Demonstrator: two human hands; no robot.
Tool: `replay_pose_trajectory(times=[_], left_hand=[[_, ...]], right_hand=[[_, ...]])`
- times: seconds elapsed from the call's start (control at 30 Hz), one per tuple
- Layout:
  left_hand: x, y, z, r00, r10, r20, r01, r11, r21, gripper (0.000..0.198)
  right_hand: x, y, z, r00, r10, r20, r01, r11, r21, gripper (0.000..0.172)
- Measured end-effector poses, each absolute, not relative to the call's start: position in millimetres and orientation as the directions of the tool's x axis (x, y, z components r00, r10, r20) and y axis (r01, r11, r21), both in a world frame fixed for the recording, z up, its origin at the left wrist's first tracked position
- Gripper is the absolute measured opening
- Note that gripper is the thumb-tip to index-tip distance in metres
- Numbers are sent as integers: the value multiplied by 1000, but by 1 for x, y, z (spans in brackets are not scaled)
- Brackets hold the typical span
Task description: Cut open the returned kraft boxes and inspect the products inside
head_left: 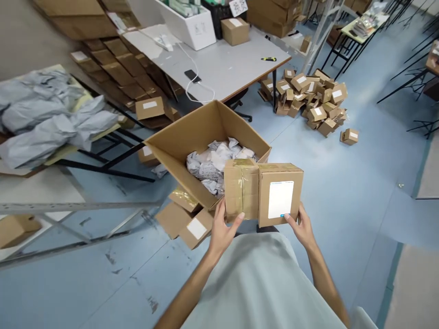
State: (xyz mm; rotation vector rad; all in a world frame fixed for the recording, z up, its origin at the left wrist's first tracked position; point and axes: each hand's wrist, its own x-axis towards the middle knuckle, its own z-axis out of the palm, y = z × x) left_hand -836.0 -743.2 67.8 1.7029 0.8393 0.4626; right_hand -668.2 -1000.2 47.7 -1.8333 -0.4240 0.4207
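Two small brown cardboard boxes are held side by side in front of my body. My left hand (223,228) grips the taped box (241,189) from its lower left, thumb on the front. On the right, my right hand (302,226) holds the labelled box (297,192), its thumb at the lower edge of the white label (281,199). Just beyond them is a large open carton (178,153) containing several grey-white wrapped packages (206,167). The held boxes partly cover its near right corner.
A grey table (219,73) with a phone (192,76), a cable and a cutter (269,59) stands ahead. Small boxes (317,98) lie heaped on the floor beyond. Grey bags (44,114) cover a left table. More cartons (196,227) lie beside the large carton.
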Motion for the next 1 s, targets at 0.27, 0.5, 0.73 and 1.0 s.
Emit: replay_pose_trajectory(times=[0.27, 0.5, 0.73, 1.0], left_hand=[[-691, -789, 74, 751, 655, -88, 342, -271, 900, 77], [-560, -763, 62, 772, 634, -50, 367, -380, 849, 73], [-389, -724, 47, 776, 630, -20, 318, -364, 875, 67], [-240, -650, 47, 752, 659, -13, 332, -362, 871, 79]], right_hand=[[-540, -1058, 48, 900, 430, -70, 50, -262, -964, 53], [-413, -1033, 35, 911, 406, -73, 29, -240, -970, 53], [-239, -989, 68, 914, 402, -55, 86, -323, -942, 54], [-74, -912, 66, 884, 447, -138, 32, -352, -935, 63]])
